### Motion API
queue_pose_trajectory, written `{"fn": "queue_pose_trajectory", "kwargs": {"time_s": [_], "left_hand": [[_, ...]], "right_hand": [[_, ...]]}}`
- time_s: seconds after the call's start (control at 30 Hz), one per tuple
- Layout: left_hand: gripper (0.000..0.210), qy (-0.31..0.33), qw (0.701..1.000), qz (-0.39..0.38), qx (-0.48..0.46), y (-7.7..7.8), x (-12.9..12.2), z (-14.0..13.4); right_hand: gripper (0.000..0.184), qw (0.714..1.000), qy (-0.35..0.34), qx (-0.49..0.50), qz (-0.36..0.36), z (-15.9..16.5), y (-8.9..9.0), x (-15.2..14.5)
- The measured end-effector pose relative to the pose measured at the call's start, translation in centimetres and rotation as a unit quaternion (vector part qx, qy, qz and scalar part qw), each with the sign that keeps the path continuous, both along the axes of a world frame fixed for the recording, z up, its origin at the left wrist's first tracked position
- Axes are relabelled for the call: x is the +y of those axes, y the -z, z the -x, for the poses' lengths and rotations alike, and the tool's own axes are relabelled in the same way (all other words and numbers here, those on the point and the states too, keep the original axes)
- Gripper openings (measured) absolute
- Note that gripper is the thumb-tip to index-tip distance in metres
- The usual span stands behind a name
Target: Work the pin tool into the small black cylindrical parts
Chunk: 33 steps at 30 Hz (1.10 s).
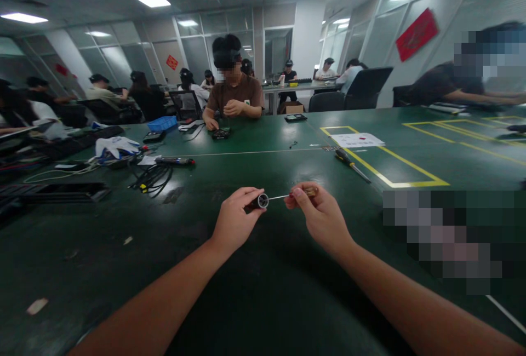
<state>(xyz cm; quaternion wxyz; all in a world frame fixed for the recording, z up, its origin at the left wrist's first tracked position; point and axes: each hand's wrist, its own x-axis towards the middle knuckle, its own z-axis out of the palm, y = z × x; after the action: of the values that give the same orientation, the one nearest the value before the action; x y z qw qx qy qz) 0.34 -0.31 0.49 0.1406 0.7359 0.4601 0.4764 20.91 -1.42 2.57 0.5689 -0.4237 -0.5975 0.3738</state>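
Observation:
Above the green table, my left hand (238,213) is closed around a short black cylinder (263,201) whose round, pale-rimmed end faces me. My right hand (320,211) grips a small screwdriver (311,191) by its amber and red handle. The thin metal shaft points left and its tip meets the side of the cylinder or lies just beside it; I cannot tell which. My left fingers hide the far part of the cylinder.
The green table (164,268) bears a larger screwdriver (352,164), a white sheet (356,140), coiled black cable (154,178), gloves (117,148) and a blue basket (161,123). Yellow tape (419,184) marks areas at right. A person (236,93) works across the table.

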Motion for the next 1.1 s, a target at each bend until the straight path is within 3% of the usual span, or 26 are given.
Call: {"fn": "queue_pose_trajectory", "kwargs": {"time_s": [0.23, 0.53, 0.63, 0.83, 1.1], "left_hand": [[0.042, 0.013, 1.0, -0.007, 0.007, 0.0, 0.1, 0.1], [0.041, 0.0, 1.0, -0.007, 0.008, -0.4, -0.1, 0.0], [0.042, -0.009, 1.0, -0.002, 0.004, -0.3, -0.1, 0.0], [0.044, -0.009, 1.0, 0.003, -0.003, -0.2, 0.0, 0.0], [0.044, -0.007, 1.0, -0.002, -0.003, -0.1, 0.0, 0.0]], "right_hand": [[0.035, 0.997, -0.018, 0.057, 0.042, 0.0, 0.6, 0.6], [0.032, 0.97, -0.062, 0.185, 0.146, -0.2, 0.4, 1.1], [0.032, 0.97, -0.058, 0.202, 0.125, -0.3, 0.4, 1.1], [0.029, 0.988, -0.039, 0.138, 0.053, 0.0, 0.4, 0.7], [0.029, 0.994, -0.032, 0.098, 0.027, -0.1, 0.8, 0.8]]}}
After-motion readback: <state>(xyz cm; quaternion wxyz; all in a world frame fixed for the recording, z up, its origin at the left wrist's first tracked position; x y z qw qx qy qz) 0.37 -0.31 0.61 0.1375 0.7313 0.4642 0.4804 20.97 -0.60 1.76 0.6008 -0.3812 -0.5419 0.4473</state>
